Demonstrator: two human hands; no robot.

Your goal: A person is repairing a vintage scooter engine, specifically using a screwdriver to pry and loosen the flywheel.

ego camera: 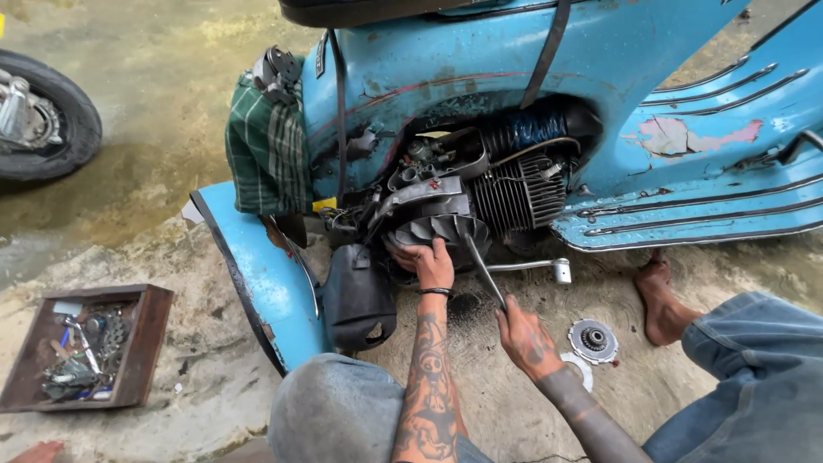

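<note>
While your left hand [431, 264] is pressing curled fingers against the grey flywheel fan [439, 233] under the blue scooter [600, 51], your right hand [525, 336] is gripping a metal bar [482, 267] angled into it.
</note>
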